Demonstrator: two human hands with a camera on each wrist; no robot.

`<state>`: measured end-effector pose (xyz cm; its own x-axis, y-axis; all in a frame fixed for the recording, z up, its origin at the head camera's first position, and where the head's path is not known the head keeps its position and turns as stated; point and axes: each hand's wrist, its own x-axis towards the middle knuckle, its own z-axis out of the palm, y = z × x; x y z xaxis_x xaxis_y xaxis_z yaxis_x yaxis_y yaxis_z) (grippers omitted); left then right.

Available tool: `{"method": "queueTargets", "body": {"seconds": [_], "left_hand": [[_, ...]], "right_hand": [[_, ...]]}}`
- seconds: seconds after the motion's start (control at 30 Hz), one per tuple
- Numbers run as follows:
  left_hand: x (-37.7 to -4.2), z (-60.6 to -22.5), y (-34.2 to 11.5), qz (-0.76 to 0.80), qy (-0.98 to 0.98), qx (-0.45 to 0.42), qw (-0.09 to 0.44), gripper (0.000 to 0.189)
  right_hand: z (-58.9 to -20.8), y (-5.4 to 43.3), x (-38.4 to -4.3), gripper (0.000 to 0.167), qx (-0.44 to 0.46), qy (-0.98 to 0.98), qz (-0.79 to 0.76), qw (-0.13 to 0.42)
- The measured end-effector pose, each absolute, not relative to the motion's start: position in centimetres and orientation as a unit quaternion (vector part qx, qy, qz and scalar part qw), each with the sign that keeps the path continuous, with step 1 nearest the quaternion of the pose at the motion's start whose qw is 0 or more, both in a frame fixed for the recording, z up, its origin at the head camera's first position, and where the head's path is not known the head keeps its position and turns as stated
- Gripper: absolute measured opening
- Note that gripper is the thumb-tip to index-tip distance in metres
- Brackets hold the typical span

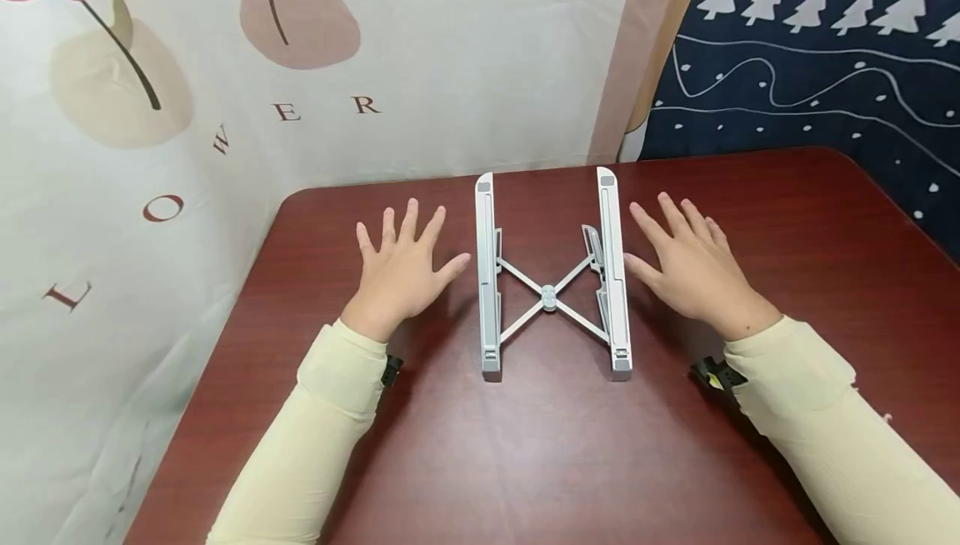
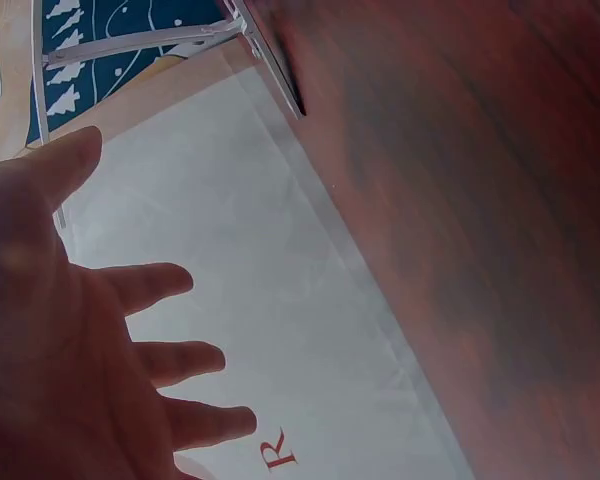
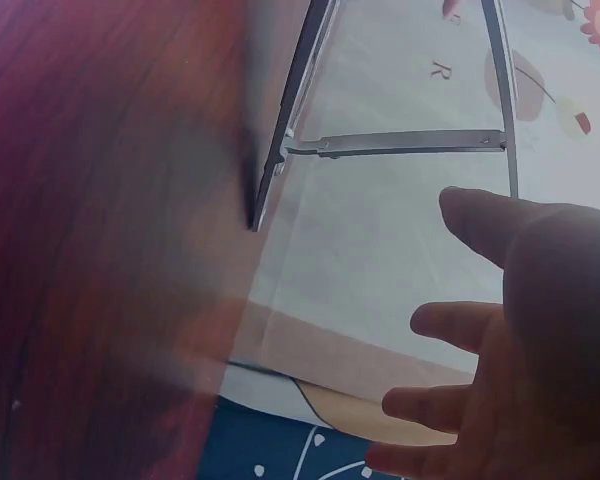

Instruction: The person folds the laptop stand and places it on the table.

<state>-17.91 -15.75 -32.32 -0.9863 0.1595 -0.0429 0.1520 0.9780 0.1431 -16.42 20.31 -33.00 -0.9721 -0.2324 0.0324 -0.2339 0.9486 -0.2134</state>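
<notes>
A silver folding laptop stand (image 1: 487, 278) stands unfolded on the table, its two long side rails joined by crossed bars at a round centre hub (image 1: 549, 297). To its left, my left hand (image 1: 401, 274) is spread with the thumb pointing at the left rail. On the other side my right hand (image 1: 693, 266) has its fingers extended, the thumb tip right by the right rail. Neither hand holds anything. In the left wrist view the spread left hand (image 2: 60, 300) shows below part of the stand (image 2: 145, 42). The right wrist view has the right hand (image 3: 550, 310) near a stand bar (image 3: 410, 143).
The dark red-brown table (image 1: 555, 462) has rounded far corners. A white cloth (image 1: 465, 53) with flowers and letters hangs behind and to the left. At the back right hangs a navy cloth (image 1: 810, 87) with white trees. Dark straps (image 1: 717, 373) sit at both wrists.
</notes>
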Motion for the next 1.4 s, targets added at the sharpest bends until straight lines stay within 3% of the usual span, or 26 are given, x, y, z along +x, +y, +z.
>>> {"method": "queueTargets", "body": {"seconds": [0.23, 0.4, 0.53, 0.7, 0.83, 1.4], "left_hand": [[-17.8, -31.7, -15.7, 0.096, 0.991, 0.092, 0.008, 0.067], [-17.3, -30.7, -15.3, 0.135, 0.984, 0.116, 0.014, 0.048], [-16.8, -29.8, -15.0, 0.180, 0.974, 0.131, 0.041, 0.032], [-16.1, -29.3, -14.7, 0.218, 0.959, 0.159, 0.084, 0.025], [-15.7, -29.3, -14.5, 0.220, 0.952, 0.182, 0.110, 0.025], [-16.2, -31.4, -14.1, 0.201, 0.934, 0.238, 0.174, 0.021]], "right_hand": [[-32.4, 20.1, -16.2, 0.065, 0.129, -0.980, 0.148, 0.022], [-32.0, 20.6, -15.4, 0.033, 0.137, -0.966, 0.219, 0.013], [-31.7, 21.1, -14.9, 0.016, 0.153, -0.943, 0.294, -0.042], [-31.7, 21.3, -14.9, 0.014, 0.174, -0.908, 0.351, -0.146], [-32.1, 21.2, -14.9, 0.017, 0.190, -0.893, 0.362, -0.190], [-33.9, 20.7, -15.3, 0.015, 0.250, -0.872, 0.372, -0.199]]}}
